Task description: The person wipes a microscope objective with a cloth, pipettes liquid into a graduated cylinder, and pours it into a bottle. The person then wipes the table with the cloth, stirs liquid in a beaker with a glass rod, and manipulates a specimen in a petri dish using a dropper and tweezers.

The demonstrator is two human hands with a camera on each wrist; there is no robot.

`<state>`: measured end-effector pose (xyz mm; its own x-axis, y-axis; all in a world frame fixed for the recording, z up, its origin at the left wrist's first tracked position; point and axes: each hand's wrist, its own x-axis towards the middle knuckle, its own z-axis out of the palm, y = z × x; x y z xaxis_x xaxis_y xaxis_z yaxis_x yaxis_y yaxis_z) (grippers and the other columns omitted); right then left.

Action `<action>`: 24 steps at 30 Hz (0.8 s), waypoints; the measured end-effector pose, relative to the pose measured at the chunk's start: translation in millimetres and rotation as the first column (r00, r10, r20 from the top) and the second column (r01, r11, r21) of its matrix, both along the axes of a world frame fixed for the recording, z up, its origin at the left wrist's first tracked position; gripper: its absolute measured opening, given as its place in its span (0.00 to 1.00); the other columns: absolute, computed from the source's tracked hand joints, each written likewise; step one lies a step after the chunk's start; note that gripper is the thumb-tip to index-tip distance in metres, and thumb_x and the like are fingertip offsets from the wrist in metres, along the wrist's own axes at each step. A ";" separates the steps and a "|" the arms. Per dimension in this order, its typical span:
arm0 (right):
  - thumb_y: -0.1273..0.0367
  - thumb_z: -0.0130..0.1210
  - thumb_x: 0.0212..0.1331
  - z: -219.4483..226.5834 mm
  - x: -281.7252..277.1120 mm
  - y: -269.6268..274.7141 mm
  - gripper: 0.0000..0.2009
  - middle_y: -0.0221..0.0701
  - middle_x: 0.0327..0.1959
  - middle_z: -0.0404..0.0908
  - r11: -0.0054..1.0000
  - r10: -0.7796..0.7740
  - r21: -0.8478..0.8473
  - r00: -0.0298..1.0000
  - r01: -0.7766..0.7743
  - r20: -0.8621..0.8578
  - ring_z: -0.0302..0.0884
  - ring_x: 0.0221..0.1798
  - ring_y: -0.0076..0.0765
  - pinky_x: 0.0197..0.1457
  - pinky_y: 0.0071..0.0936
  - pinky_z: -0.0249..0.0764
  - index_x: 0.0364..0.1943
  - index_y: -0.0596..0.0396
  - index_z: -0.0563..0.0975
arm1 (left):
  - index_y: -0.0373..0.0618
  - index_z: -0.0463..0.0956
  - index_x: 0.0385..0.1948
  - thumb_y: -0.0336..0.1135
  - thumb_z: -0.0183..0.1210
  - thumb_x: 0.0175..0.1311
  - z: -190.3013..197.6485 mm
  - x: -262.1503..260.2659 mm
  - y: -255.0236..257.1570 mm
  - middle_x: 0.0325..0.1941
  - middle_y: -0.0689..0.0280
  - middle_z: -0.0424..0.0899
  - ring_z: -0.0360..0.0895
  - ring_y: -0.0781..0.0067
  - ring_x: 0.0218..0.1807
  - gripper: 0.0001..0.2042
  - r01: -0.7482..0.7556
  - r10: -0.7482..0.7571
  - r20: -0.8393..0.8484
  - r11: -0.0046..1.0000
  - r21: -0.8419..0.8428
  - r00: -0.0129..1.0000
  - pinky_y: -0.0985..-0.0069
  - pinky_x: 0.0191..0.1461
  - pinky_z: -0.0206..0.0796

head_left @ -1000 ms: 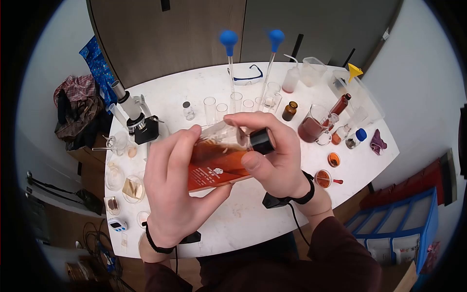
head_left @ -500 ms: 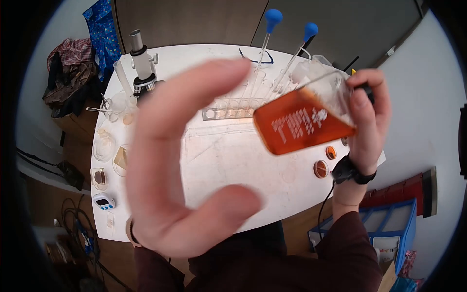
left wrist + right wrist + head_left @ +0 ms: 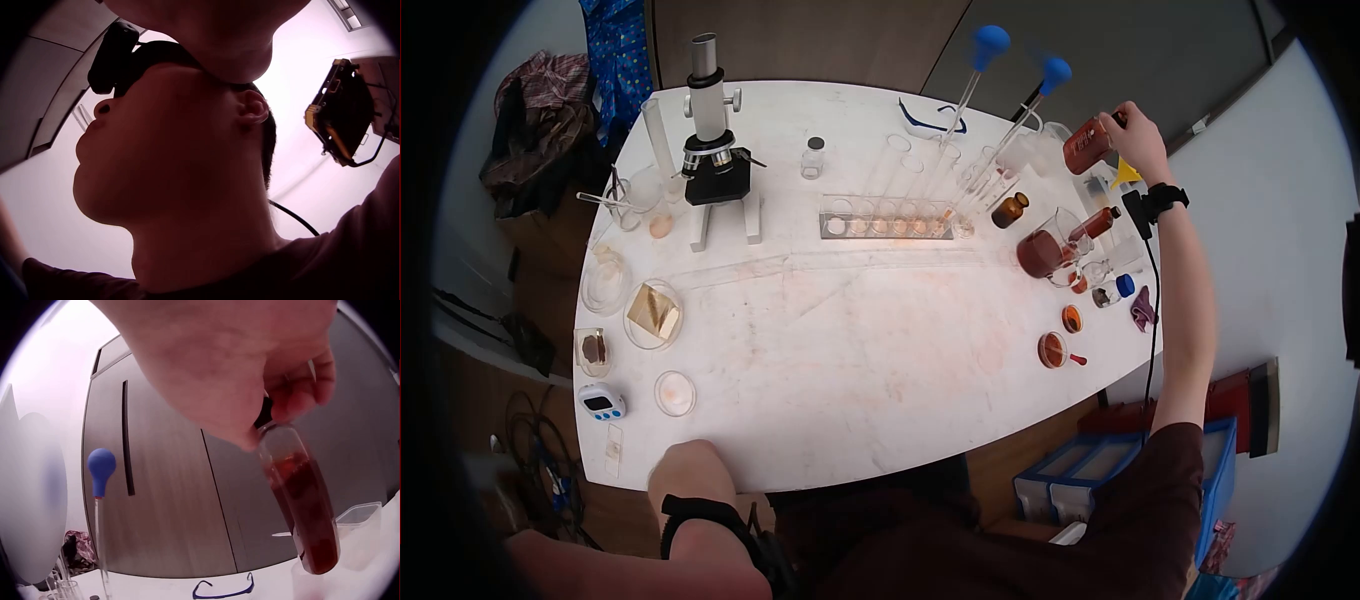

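At the far right of the table, my right hand holds a flat glass bottle of red-brown liquid by its black cap. In the right wrist view the bottle hangs slightly tilted below the curled fingers. Behind the bottle is a clear plastic container, with a yellow funnel just below the hand in the head view. My left hand is near the table's front left edge, its fingers hidden. In the left wrist view only a blurred part of that hand shows at the top.
A microscope stands at the back left. A rack of tubes is mid-table, beside pipettes with blue bulbs. On the right are a brown bottle, a jug of dark liquid and small dishes.
My right hand has carried the bottle from in front of me to the back right. My left hand has let go of the bottle and drawn back to the front left edge.
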<state>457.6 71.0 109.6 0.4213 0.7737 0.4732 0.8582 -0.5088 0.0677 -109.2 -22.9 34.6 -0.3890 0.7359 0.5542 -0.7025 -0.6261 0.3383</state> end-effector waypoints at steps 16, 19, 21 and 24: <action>0.47 0.59 0.68 -110.6 200.5 18.3 0.28 0.41 0.35 0.89 0.963 -0.190 -0.220 0.970 0.155 -0.149 0.89 0.34 0.43 0.42 0.39 0.83 0.50 0.62 0.80 | 0.33 0.56 0.77 0.52 0.61 0.69 -12.2 -16.3 20.1 0.81 0.43 0.61 0.65 0.52 0.80 0.42 -0.062 0.045 -0.159 0.993 -0.104 0.986 0.47 0.80 0.53; 0.46 0.60 0.67 -120.8 189.0 14.0 0.27 0.37 0.32 0.88 0.941 -0.205 -0.307 0.960 0.141 -0.189 0.87 0.28 0.35 0.34 0.35 0.80 0.47 0.61 0.80 | 0.33 0.56 0.77 0.53 0.61 0.69 -24.0 -25.0 10.1 0.81 0.43 0.61 0.65 0.52 0.80 0.42 -0.042 0.022 -0.159 0.992 -0.121 0.987 0.47 0.80 0.53; 0.45 0.60 0.66 -113.9 159.7 12.0 0.27 0.36 0.34 0.89 0.912 -0.281 -0.364 0.933 0.187 -0.225 0.88 0.30 0.33 0.34 0.31 0.79 0.47 0.59 0.80 | 0.33 0.56 0.77 0.53 0.61 0.69 -38.5 -39.5 -2.5 0.81 0.43 0.61 0.65 0.52 0.80 0.42 -0.023 0.006 -0.135 0.992 -0.126 0.991 0.47 0.80 0.54; 0.48 0.60 0.66 -122.1 158.1 13.0 0.28 0.40 0.36 0.89 0.890 -0.299 -0.408 0.935 0.202 -0.191 0.89 0.31 0.37 0.41 0.34 0.82 0.47 0.64 0.81 | 0.33 0.55 0.77 0.53 0.61 0.69 -40.5 -33.3 3.8 0.81 0.43 0.61 0.65 0.52 0.80 0.42 -0.017 0.001 -0.131 0.993 -0.121 0.991 0.47 0.80 0.54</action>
<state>615.8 84.0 -12.5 0.6881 0.7252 0.0267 0.7195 -0.6866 0.1045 -142.5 -19.1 -5.9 -0.3261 0.7977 0.5072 -0.6419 -0.5808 0.5006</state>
